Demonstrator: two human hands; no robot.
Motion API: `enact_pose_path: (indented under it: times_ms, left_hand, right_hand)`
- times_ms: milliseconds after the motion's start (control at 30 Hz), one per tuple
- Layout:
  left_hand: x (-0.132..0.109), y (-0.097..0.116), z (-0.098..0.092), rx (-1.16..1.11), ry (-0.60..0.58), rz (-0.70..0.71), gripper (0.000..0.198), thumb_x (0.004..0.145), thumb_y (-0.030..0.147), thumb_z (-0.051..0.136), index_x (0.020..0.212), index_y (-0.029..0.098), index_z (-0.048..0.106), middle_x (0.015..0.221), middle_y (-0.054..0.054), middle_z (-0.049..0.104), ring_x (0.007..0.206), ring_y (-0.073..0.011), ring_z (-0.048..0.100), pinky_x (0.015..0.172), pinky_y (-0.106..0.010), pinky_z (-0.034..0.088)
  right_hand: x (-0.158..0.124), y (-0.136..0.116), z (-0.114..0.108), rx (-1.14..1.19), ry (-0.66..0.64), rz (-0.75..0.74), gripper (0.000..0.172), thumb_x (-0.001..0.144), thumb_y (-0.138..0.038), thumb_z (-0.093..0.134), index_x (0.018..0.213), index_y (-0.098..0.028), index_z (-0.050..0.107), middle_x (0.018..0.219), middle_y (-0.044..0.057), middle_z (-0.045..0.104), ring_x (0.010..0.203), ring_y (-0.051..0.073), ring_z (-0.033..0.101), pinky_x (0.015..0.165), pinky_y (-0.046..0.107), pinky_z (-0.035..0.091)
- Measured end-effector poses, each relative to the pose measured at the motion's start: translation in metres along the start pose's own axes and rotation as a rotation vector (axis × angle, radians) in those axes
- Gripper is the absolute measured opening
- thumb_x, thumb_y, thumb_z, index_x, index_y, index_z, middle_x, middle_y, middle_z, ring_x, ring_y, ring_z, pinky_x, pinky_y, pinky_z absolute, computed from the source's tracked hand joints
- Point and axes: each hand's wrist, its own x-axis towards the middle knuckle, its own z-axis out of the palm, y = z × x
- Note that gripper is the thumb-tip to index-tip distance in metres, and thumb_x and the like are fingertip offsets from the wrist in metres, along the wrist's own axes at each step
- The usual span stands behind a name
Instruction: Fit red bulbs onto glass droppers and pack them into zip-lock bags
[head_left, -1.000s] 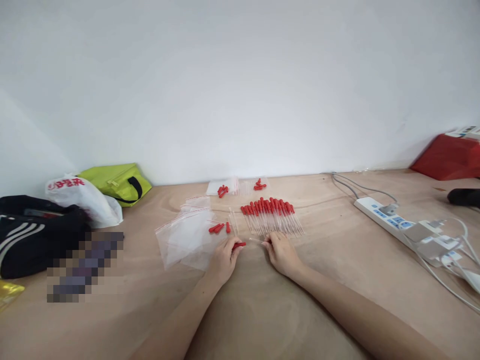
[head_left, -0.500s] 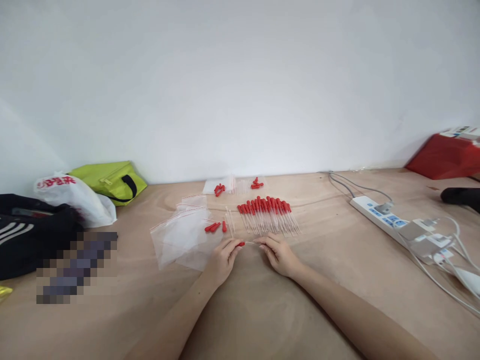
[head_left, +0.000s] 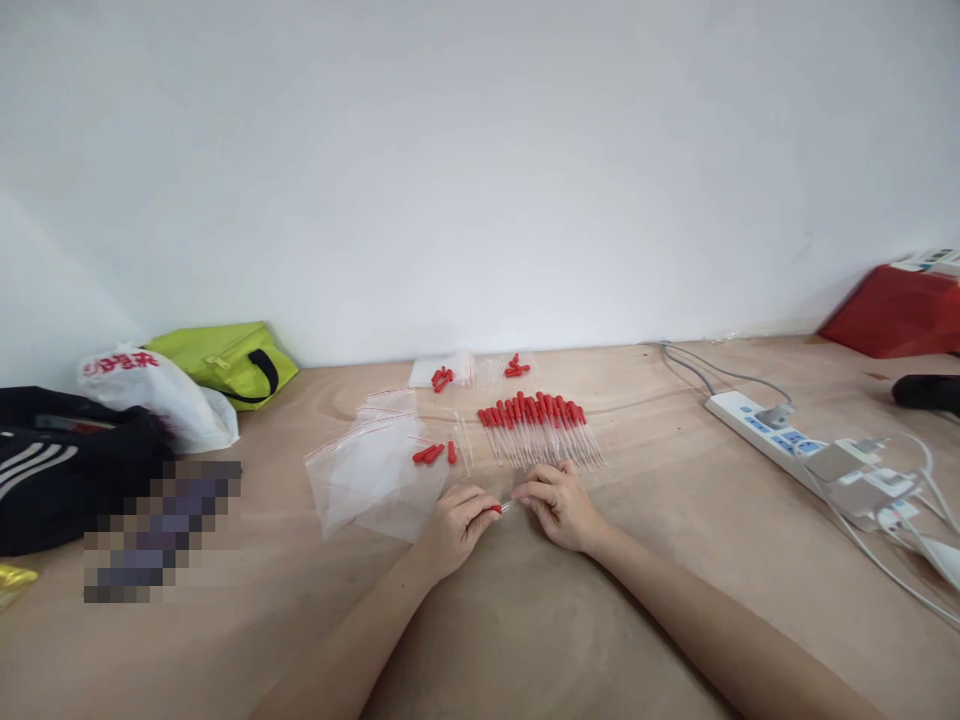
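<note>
Firmly pinched together at both ends, just on the near side of the row of red-topped tubes: a red bulb between the fingers of the left hand, a thin clear tube between those of the right hand. Hard to tell, at this size, how far inserted into the bulb. Judged well past halfway, with a whole row already fitted and laid side by side. Left unjoined: loose bulbs and a few bare tubes just left of the row, plus another small heap of bulbs beyond it. Also left of the row, overlapping: flat clear bags. All on a broad brown surface, backed by a plain pale wall. Well left of the row, a green bag, a white plastic bag and a black bag; well right of it, a white power strip crowded with plugs, and farther off, a red bag.
</note>
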Motion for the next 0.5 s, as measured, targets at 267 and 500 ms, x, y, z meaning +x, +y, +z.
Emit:
enact_pose_path:
  times_ms: [267,500]
  left_hand:
    - [0.000,0.001,0.001,0.074,-0.014,0.023,0.023,0.087,0.027,0.042,0.078,0.016,0.060,0.072,-0.003,0.061,0.067,-0.0140,0.055,0.064,-0.026,0.043]
    - [0.000,0.004,-0.001,0.095,-0.055,0.027,0.025,0.088,0.026,0.038,0.075,0.017,0.058,0.071,-0.004,0.060,0.068,-0.0149,0.053,0.065,-0.028,0.043]
  right_hand:
    - [-0.003,-0.005,0.005,-0.115,0.010,-0.035,0.024,0.084,-0.020,0.039,0.085,-0.021,0.063,0.071,0.000,0.059,0.064,0.010,0.048,0.068,0.029,0.019]
    - [-0.001,-0.014,0.006,-0.071,-0.030,0.004,0.026,0.086,-0.021,0.037,0.080,-0.020,0.062,0.070,0.000,0.062,0.063,0.010,0.050,0.066,0.028,0.019]
